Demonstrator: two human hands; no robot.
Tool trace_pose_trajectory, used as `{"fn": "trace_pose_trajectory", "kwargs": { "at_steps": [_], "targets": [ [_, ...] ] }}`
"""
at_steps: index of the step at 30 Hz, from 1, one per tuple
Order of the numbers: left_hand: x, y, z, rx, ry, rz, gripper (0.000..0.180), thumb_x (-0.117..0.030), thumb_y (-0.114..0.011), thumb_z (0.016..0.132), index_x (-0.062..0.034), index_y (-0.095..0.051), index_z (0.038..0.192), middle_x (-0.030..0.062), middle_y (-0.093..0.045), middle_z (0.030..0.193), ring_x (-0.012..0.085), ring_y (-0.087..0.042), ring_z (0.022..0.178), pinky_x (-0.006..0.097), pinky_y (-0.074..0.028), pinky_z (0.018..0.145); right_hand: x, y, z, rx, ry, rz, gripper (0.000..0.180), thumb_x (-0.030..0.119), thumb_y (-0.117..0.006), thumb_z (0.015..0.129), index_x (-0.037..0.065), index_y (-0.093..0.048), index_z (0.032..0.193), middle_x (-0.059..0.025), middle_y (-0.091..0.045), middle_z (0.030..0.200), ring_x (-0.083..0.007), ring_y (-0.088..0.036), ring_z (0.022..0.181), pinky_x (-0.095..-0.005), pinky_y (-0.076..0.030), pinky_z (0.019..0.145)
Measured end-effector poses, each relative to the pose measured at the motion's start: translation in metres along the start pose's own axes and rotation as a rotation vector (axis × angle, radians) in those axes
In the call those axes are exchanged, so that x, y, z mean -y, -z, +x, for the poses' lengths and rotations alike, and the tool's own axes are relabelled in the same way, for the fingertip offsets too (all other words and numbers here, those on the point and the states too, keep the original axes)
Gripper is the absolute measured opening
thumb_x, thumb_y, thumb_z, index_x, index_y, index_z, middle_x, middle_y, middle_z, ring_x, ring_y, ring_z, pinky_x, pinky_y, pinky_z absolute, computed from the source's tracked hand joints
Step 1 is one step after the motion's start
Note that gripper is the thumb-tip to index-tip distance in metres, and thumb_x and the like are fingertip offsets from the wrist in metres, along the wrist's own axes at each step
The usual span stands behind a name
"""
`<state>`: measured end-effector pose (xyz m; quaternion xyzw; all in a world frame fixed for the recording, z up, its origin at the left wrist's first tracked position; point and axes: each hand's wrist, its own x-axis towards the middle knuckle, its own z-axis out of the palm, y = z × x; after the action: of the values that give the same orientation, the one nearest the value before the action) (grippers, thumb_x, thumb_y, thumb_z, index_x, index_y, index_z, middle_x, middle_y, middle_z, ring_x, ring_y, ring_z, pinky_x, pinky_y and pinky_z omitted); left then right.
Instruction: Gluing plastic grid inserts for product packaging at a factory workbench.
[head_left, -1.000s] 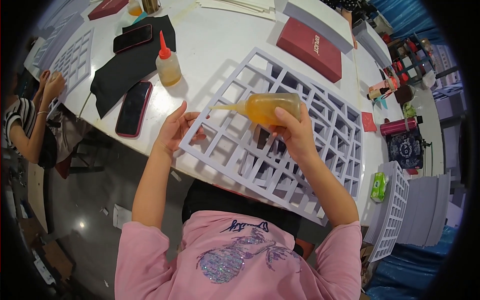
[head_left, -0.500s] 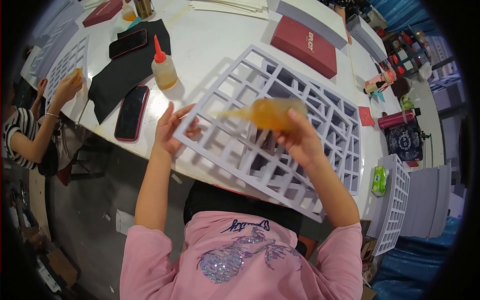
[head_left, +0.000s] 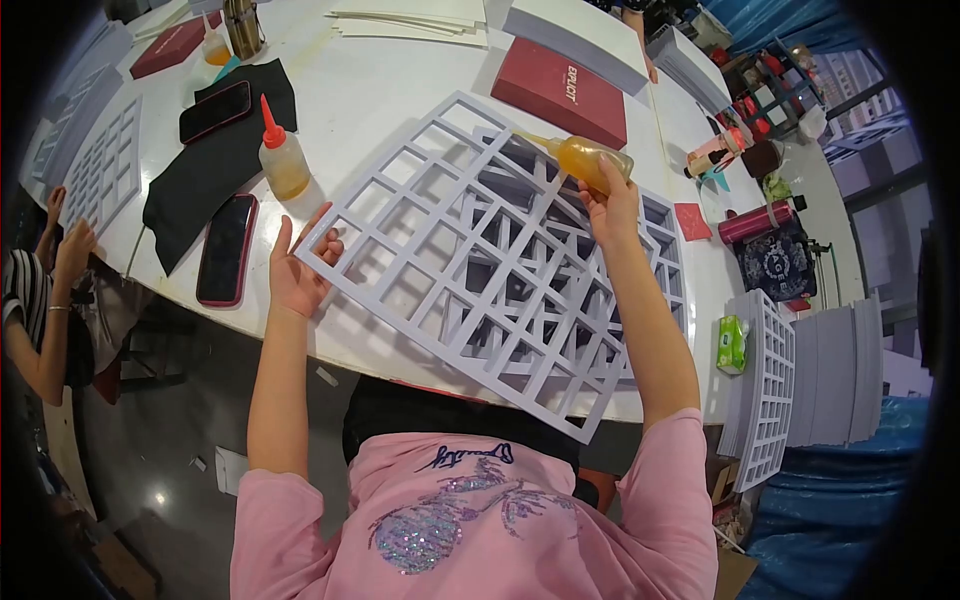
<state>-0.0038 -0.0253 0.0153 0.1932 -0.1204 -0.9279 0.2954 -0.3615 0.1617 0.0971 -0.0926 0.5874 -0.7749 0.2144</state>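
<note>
My right hand (head_left: pixel 612 200) is closed round a squeeze bottle (head_left: pixel 590 160) of amber liquid, lying nearly on its side. Its thin nozzle points left, over a bar near the far edge of a pale grey grid panel (head_left: pixel 400 285). At that panel's left corner my left hand (head_left: pixel 303 270) holds the edge, with its fingertips curled round the rim and its thumb raised apart. The panel lies slanted over another grey grid piece (head_left: pixel 665 265) with deep compartments, partly hidden below. Whether the nozzle touches the bar I cannot tell.
A red-capped bottle (head_left: pixel 285 165), two phones (head_left: pixel 227 250) and black cloth (head_left: pixel 215 150) lie left. Beyond the panel sits a dark red box (head_left: pixel 560 90); a magenta flask (head_left: pixel 760 220) and stacked grid panels (head_left: pixel 770 390) stand right. A co-worker's hand (head_left: pixel 75 250) works at far left.
The bottle in my right hand has moved away from me, toward the panel's far edge. My left hand stays at the panel's corner. The whole view has shifted slightly.
</note>
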Motion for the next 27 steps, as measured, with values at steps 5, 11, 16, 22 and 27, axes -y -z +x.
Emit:
{"fn": "trace_pose_trajectory", "kwargs": {
  "at_steps": [5,11,16,22,27],
  "targets": [
    [0.002,0.003,0.001,0.035,-0.006,0.010,0.059,-0.049,-0.043,0.091,-0.0031,-0.046,0.128,0.0092,-0.053,0.078,0.0184,-0.051,0.069,0.026,-0.047,0.063,-0.003,0.006,-0.028,0.128,-0.044,-0.043,0.046,0.022,-0.070,0.078,0.002,-0.040,0.108,-0.0127,-0.056,0.090,-0.0173,-0.057,0.063,-0.0251,-0.047,0.053],
    [0.000,0.010,0.001,0.038,-0.001,0.013,0.060,-0.049,-0.043,0.091,-0.0038,-0.045,0.129,0.0083,-0.051,0.078,0.0183,-0.050,0.069,0.028,-0.047,0.064,-0.002,-0.009,-0.108,0.316,-0.092,-0.096,0.047,0.017,-0.069,0.079,0.003,-0.037,0.110,-0.0112,-0.056,0.093,-0.0160,-0.058,0.064,-0.0243,-0.046,0.051],
    [-0.002,0.011,0.006,0.104,0.033,-0.021,0.059,-0.048,-0.044,0.091,-0.0041,-0.045,0.130,0.0080,-0.050,0.079,0.0185,-0.048,0.071,0.029,-0.047,0.066,-0.003,-0.017,-0.158,0.435,-0.102,-0.182,0.047,0.018,-0.069,0.079,0.004,-0.037,0.111,-0.0104,-0.056,0.095,-0.0143,-0.058,0.071,-0.0248,-0.047,0.056],
    [-0.001,0.011,0.001,0.076,0.011,0.025,0.057,-0.048,-0.044,0.091,-0.0053,-0.047,0.129,0.0065,-0.051,0.078,0.0178,-0.050,0.071,0.027,-0.048,0.068,0.006,-0.020,-0.187,0.548,-0.418,-0.117,0.054,0.018,-0.069,0.078,0.006,-0.034,0.117,-0.0103,-0.056,0.096,-0.0163,-0.059,0.072,-0.0260,-0.046,0.057],
    [0.002,0.017,-0.001,0.140,-0.050,-0.060,0.058,-0.045,-0.045,0.091,-0.0028,-0.045,0.130,0.0093,-0.056,0.087,0.0188,-0.054,0.078,0.031,-0.049,0.074,0.018,0.012,-0.164,0.492,-0.428,0.004,0.043,0.020,-0.064,0.082,0.004,-0.043,0.115,-0.0102,-0.058,0.093,-0.0168,-0.059,0.065,-0.0245,-0.048,0.051]
  ]
}}
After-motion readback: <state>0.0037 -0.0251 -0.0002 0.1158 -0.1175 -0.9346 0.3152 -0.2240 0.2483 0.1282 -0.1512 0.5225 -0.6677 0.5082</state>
